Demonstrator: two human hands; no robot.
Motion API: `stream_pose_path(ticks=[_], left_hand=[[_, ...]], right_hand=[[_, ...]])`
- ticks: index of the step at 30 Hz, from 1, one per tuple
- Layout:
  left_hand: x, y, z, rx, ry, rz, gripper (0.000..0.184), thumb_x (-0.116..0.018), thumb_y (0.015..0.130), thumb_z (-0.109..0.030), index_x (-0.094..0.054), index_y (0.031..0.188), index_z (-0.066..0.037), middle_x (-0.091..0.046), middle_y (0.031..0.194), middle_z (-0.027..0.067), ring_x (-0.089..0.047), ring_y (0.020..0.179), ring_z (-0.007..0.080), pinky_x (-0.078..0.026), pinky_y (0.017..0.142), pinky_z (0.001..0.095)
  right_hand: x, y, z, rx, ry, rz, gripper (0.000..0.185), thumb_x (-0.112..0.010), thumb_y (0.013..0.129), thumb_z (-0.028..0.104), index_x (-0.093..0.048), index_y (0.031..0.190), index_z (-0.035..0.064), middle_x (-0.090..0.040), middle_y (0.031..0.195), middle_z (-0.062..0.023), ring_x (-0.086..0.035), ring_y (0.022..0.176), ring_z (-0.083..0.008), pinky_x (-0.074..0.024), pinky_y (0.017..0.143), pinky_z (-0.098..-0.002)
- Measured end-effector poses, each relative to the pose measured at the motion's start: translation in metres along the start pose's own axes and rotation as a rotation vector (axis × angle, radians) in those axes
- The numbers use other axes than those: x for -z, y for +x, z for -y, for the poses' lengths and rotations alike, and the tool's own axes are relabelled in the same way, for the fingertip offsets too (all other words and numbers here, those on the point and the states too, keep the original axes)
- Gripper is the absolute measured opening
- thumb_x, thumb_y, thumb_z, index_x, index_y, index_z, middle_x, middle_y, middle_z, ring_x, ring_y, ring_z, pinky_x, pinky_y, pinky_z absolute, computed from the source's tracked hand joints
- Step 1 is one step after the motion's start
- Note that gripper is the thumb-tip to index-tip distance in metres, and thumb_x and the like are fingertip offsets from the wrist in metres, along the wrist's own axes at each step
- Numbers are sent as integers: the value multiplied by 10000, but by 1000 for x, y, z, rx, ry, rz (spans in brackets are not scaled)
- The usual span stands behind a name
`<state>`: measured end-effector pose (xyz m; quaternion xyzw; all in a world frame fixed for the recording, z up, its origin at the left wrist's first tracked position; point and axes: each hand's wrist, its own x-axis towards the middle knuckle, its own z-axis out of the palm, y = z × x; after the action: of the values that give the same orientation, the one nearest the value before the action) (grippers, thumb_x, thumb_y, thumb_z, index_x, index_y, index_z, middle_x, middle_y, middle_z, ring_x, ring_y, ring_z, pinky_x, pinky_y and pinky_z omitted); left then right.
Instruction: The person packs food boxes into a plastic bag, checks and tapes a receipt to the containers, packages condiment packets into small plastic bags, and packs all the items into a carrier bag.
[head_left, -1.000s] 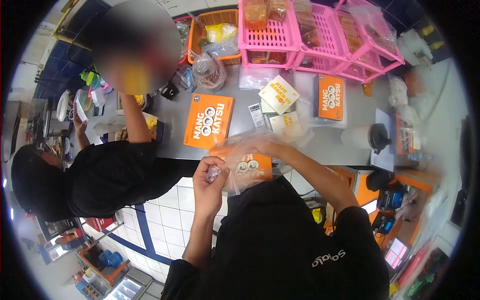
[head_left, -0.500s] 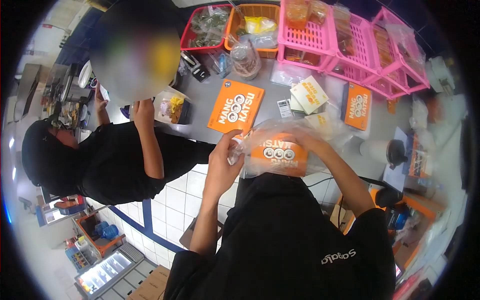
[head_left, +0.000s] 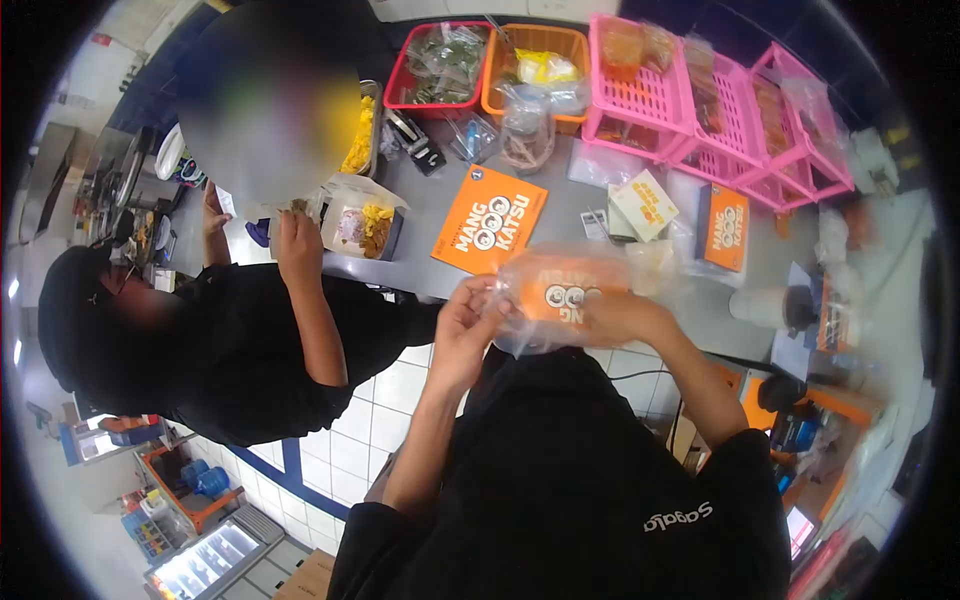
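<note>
Left hand (head_left: 468, 330): one, mid-frame, pinching the clear bag (head_left: 515, 340).
Right hand (head_left: 628, 318): one, right of centre, at the bagged box (head_left: 570, 278) (fingers blurred; I cannot tell their grip).
Bagged box: one, orange, mid-frame.
Table boxes: two; middle box (head_left: 490, 220), upper centre; side box (head_left: 726, 228), upper right.
Baskets: one red basket (head_left: 430, 108), one orange basket (head_left: 572, 42), top centre.

- Head camera, worn on the person; faces forward and steeply down.
- Shirt (head_left: 600, 470) nearest, filling the bottom centre.
- Left hand (head_left: 465, 328) and right hand (head_left: 632, 318) close, mid-view; table (head_left: 430, 200) just beyond.
- Pink baskets (head_left: 640, 100) farther off, upper right; floor (head_left: 395, 390) well below, lower left.
- Fisheye field: wide, round, dark at corners, edges bowed.
</note>
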<state>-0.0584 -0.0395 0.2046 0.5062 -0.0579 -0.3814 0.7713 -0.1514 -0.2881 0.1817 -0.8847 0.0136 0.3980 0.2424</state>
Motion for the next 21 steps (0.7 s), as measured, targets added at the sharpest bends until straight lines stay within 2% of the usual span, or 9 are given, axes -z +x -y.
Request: stream_pose_path(ticks=[1,2,4,7,10,13,16,19,21], left_hand=[[1,-3,-1,-16,-11,-4,311,-625,982,5,-536,1279,-23,-701,1078,83,-679,980,135,-559,857,300],[3,-9,-2,2,69,38,321,-610,976,33,-533,1282,-23,-700,1087,82,-674,1018,146,-548,886,305],[11,-18,7,-17,191,150,354,-581,961,85,-524,1294,-23,-681,1133,80,-649,1108,160,-521,942,308],[29,-22,26,8,224,327,377,-575,933,101,-526,1288,-18,-623,1175,54,-576,1181,123,-457,1026,294],[46,-24,34,47,403,310,331,-618,938,63,-550,1253,-8,-636,1141,60,-585,1144,118,-469,997,288],[59,-22,36,114,411,355,317,-630,970,42,-531,1265,-11,-619,1179,44,-586,1118,116,-476,966,283],[63,-22,34,82,407,326,290,-687,939,-4,-566,1202,-29,-654,1071,57,-598,1035,117,-477,924,275],[69,-17,37,131,434,330,278,-679,942,6,-569,1195,-30,-653,1066,60,-595,1031,115,-475,916,271],[74,-14,39,183,431,346,283,-678,945,1,-567,1203,-37,-647,1089,57,-595,1037,116,-470,917,268]], right_hand=[[30,-24,20,153,-56,203,336,-523,1012,223,-686,1218,14,-743,1104,-130,-710,996,-296,-538,937,-381],[57,-46,35,155,-71,205,336,-523,1012,223,-686,1218,14,-743,1104,-130,-710,996,-296,-538,937,-381],[97,-70,54,545,867,113,327,-614,1011,285,-722,1100,-10,-743,1003,-152,-711,924,-249,-555,845,-372],[114,52,22,284,634,-429,408,-679,966,384,-731,1089,-2,-748,1023,-131,-707,940,-238,-554,843,-372],[50,224,-69,-119,417,-634,686,-832,780,529,-683,1153,-27,-727,985,-181,-705,932,-300,-548,882,-410],[37,236,-48,-233,289,-782,1056,-900,590,642,-556,1296,-63,-659,1185,-245,-659,1097,-389,-545,908,-449],[28,259,-47,-386,452,-770,1176,-918,532,648,-497,1353,-82,-599,1259,-281,-598,1207,-409,-516,978,-467],[40,260,-55,-338,706,-571,1292,-944,503,610,-396,1434,-99,-508,1357,-313,-528,1284,-441,-478,1044,-490],[35,260,-47,-386,683,-611,1299,-948,492,603,-395,1428,-108,-483,1378,-322,-532,1275,-448,-472,1053,-491]])
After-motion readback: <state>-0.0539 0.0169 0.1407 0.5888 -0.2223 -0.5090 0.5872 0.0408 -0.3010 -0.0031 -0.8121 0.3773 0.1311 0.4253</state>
